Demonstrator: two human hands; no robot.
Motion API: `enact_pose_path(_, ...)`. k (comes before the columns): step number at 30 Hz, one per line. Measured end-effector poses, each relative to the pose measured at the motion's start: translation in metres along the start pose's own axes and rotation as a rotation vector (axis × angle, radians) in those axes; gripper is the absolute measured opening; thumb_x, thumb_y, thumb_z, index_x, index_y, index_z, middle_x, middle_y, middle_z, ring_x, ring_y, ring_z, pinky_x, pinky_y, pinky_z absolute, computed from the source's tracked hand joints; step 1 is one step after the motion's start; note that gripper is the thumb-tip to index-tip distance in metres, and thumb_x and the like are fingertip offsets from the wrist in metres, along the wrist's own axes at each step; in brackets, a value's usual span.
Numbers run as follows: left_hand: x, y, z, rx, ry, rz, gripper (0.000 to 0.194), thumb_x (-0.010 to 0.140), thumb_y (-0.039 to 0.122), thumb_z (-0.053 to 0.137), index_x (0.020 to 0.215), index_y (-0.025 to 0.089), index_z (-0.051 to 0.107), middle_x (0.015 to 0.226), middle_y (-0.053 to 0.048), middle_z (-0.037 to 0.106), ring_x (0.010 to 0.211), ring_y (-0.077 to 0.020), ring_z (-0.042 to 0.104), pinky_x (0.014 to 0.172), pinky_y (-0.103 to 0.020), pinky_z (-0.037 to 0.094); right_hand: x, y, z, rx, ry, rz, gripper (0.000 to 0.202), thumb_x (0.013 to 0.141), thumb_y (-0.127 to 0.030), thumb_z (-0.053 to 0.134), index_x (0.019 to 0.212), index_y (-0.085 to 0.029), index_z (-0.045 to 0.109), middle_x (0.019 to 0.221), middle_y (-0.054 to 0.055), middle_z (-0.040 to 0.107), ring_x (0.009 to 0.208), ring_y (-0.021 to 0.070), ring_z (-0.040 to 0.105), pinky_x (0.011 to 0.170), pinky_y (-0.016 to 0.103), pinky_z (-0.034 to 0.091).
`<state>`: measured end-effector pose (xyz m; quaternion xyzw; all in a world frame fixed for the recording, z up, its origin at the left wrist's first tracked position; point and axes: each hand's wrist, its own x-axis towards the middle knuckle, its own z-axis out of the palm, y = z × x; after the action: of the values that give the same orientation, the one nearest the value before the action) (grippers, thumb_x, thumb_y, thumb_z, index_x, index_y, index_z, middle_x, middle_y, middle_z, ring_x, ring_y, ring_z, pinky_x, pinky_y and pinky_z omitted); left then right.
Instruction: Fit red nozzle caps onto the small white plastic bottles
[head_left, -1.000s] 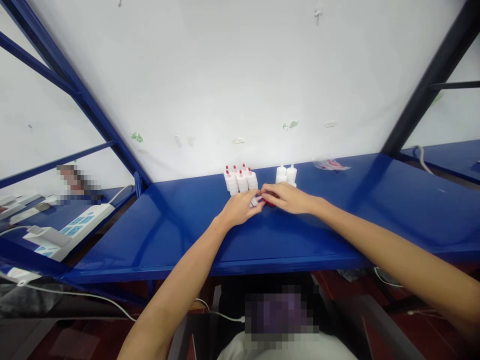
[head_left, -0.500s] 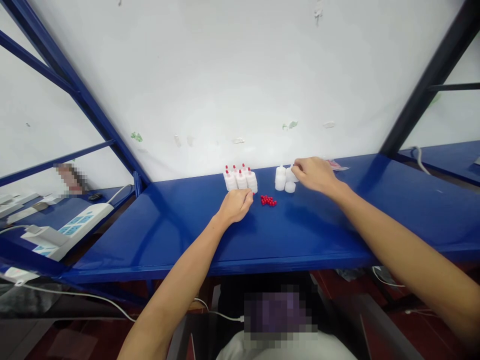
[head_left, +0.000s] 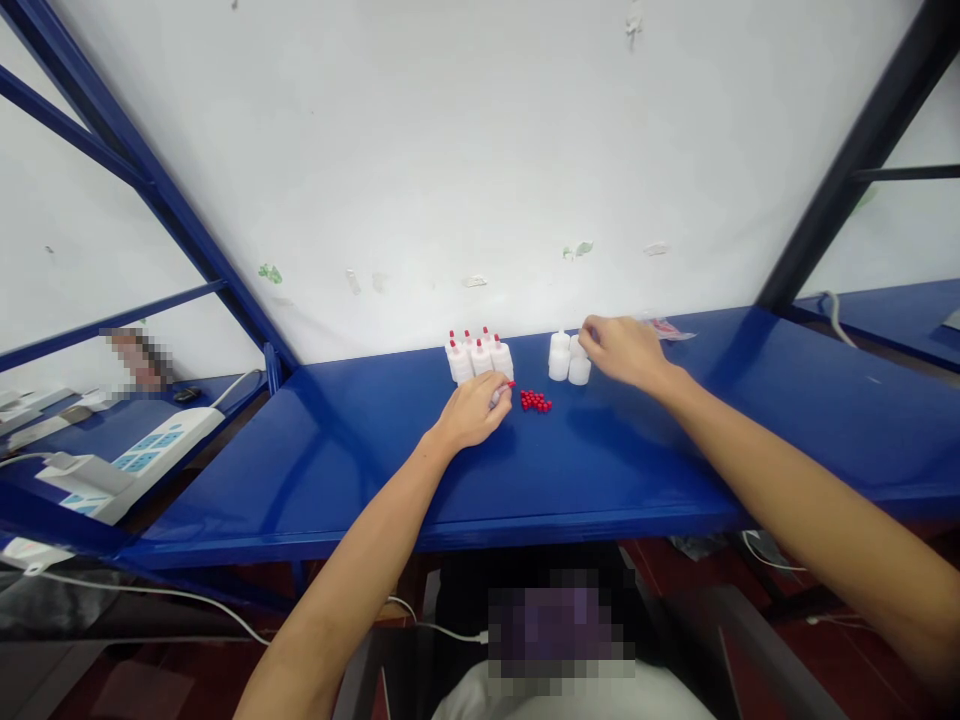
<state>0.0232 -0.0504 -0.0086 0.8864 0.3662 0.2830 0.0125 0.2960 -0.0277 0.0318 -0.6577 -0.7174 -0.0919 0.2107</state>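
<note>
My left hand [head_left: 474,408] is closed around a small whitish spout piece with a red tip [head_left: 511,384], which pokes out past the fingertips. Just behind it stand several white bottles with red-tipped spouts [head_left: 481,358], upright in a tight group. A small pile of red caps [head_left: 535,401] lies on the table to the right of this hand. Farther right, several white bottles without red tips [head_left: 559,358] stand close together. At their right side my right hand [head_left: 624,350] has its fingers curled in a grip on a white bottle [head_left: 577,346], partly hidden by the fingers.
A clear bag with red contents [head_left: 667,329] lies behind my right hand, near the wall. The blue table [head_left: 315,480] has a frame post at each side. On the left are a white power strip [head_left: 154,455] and cables.
The red-tipped piece in my left hand has come into view as the hand turned slightly. My right hand has shifted a little left beside the white bottles, and the front one shows more.
</note>
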Motion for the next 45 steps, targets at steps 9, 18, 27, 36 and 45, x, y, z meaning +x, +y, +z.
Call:
enact_pose_path(9,0.000,0.003,0.002,-0.018,-0.027,0.062,0.019,0.096,0.032,0.049,0.095,0.017,0.059,0.089,-0.005,0.064,0.079,-0.0169,0.058,0.074,-0.028,0.045,-0.027,-0.047,0.006,0.305,0.232,-0.066,0.030,0.080,-0.048,0.058,0.082,-0.019,0.068,0.069,0.004,0.066,0.066,0.0197,0.059,0.062,0.029,0.032)
enact_pose_path(18,-0.001,-0.002,0.005,-0.007,-0.050,0.110,0.015,0.096,0.028,0.047,0.092,0.017,0.056,0.092,-0.006,0.061,0.083,-0.0182,0.058,0.076,-0.029,0.046,-0.040,-0.066,0.020,0.377,-0.163,-0.635,0.031,0.100,-0.041,0.034,0.089,-0.019,0.053,0.087,0.007,0.061,0.071,0.0177,0.052,0.065,0.029,0.034)
enact_pose_path(27,-0.001,0.000,0.001,0.105,-0.079,0.094,0.025,0.099,0.028,0.040,0.111,0.020,0.060,0.099,-0.007,0.062,0.084,-0.0174,0.061,0.075,-0.027,0.047,-0.034,-0.064,0.023,0.636,-0.256,-0.563,0.034,0.100,-0.035,0.026,0.069,-0.023,0.033,0.066,0.000,0.045,0.062,0.0154,0.042,0.062,0.029,0.034)
enact_pose_path(36,-0.001,-0.003,0.000,0.027,-0.035,0.013,0.028,0.099,0.034,0.042,0.114,0.020,0.060,0.110,-0.007,0.069,0.094,-0.0190,0.066,0.081,-0.029,0.049,-0.021,-0.036,0.003,0.205,-0.412,-0.482,0.019,0.091,-0.027,0.040,0.075,-0.020,0.048,0.071,0.005,0.058,0.064,0.0171,0.049,0.061,0.029,0.030)
enact_pose_path(45,-0.001,-0.006,0.001,0.050,-0.051,-0.001,0.026,0.098,0.034,0.041,0.103,0.020,0.062,0.094,-0.005,0.069,0.081,-0.0177,0.063,0.073,-0.027,0.045,-0.020,-0.032,0.008,0.118,-0.568,-0.420,0.015,0.089,-0.030,0.048,0.077,-0.020,0.051,0.074,0.007,0.062,0.062,0.0185,0.054,0.057,0.030,0.032)
